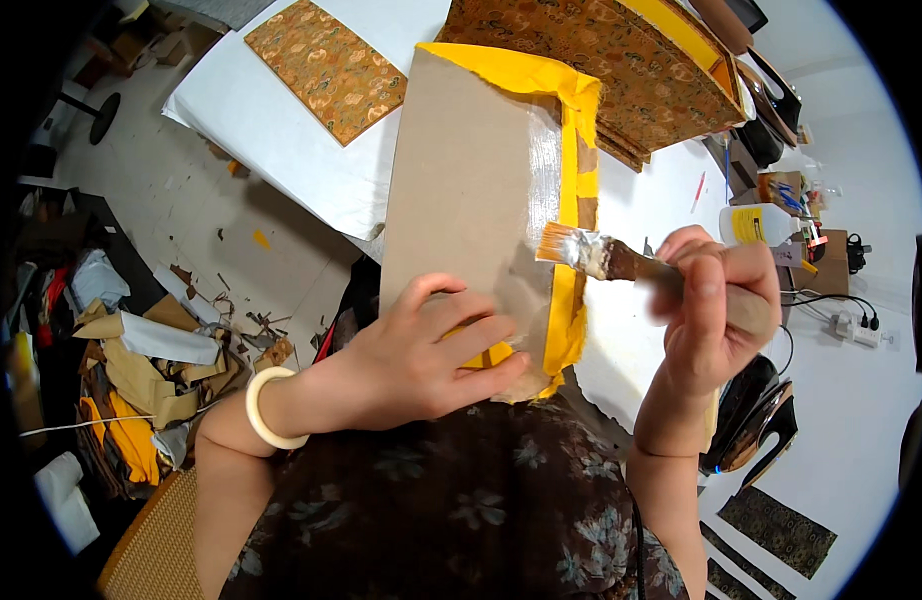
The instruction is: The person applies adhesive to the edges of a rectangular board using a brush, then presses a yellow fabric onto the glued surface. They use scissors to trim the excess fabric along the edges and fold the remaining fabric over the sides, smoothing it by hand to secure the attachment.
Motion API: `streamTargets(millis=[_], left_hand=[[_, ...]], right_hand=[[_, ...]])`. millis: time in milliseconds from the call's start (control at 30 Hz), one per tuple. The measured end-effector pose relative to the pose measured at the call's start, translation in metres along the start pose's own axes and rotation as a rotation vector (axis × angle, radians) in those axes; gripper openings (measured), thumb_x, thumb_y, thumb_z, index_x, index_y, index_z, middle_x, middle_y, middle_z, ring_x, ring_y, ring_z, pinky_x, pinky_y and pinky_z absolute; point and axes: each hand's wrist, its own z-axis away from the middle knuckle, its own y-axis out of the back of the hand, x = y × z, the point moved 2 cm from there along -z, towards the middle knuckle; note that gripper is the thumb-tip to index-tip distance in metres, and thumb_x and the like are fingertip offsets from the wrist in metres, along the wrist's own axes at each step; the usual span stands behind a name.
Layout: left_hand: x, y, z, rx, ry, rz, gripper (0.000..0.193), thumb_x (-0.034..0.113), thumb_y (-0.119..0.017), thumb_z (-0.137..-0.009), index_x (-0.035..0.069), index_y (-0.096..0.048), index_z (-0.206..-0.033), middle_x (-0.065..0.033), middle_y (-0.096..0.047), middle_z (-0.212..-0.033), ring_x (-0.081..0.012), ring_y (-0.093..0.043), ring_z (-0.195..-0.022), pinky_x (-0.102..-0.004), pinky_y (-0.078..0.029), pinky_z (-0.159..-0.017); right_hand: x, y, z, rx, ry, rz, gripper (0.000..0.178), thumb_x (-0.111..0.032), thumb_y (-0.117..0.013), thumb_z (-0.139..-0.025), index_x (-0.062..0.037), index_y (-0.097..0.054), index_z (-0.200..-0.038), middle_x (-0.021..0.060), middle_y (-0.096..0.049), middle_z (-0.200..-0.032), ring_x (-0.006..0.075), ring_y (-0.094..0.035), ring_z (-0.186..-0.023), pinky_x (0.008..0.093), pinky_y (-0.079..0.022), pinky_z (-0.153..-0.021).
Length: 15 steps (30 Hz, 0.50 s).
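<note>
A grey board (461, 170) with yellow cloth (566, 215) folded along its far and right edges lies before me. A wet, whitish glue-like streak runs down the board beside the right-hand cloth strip. My left hand (436, 345) rests on the board's near part, fingers spread and slightly bent, with a bit of yellow cloth under them. My right hand (721, 300) is closed round the handle of a paintbrush (606, 255). The brush's bristles, smeared white near the ferrule, point left over the yellow strip; whether they touch it I cannot tell.
A patterned brown panel (326, 70) lies on the white table at the far left. Behind the board stands a large box covered in patterned cloth (591, 60). A white bottle (756, 224) and irons (756, 415) are at right. Scraps (151, 370) heap on the left.
</note>
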Motion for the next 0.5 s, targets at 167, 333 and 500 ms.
streamTargets(millis=[167, 333, 500], left_hand=[[-0.013, 0.015, 0.023, -0.140, 0.050, -0.162, 0.025, 0.009, -0.066, -0.076, 0.012, -0.067, -0.100, -0.0045, -0.061, -0.107, -0.0209, -0.057, -0.107, -0.0429, -0.043, -0.100], [-0.016, -0.004, 0.045, -0.208, 0.049, -0.326, 0.018, 0.009, -0.066, -0.075, 0.004, -0.065, -0.093, -0.0078, -0.061, -0.106, -0.0245, -0.055, -0.113, -0.0500, -0.043, -0.106], [-0.004, -0.011, 0.061, -0.146, 0.224, -0.370, 0.027, 0.029, -0.073, -0.079, 0.010, -0.070, -0.099, -0.0154, -0.057, -0.133, -0.0348, -0.046, -0.128, -0.0536, -0.031, -0.113]], right_hand=[[0.025, -0.005, 0.010, 0.005, -0.313, -0.123, 0.017, -0.005, -0.062, -0.095, -0.0001, -0.053, -0.081, 0.0060, -0.060, -0.067, 0.0096, -0.055, -0.057, 0.0243, -0.046, -0.058], [0.053, -0.013, 0.032, -0.013, -0.534, -0.279, 0.015, -0.008, -0.064, -0.096, -0.0013, -0.054, -0.087, 0.0060, -0.064, -0.072, 0.0098, -0.059, -0.061, 0.0215, -0.046, -0.059], [0.070, -0.014, 0.056, 0.010, -0.594, -0.324, 0.015, -0.010, -0.063, -0.097, -0.0025, -0.054, -0.087, 0.0056, -0.063, -0.073, 0.0112, -0.061, -0.063, 0.0237, -0.048, -0.063]])
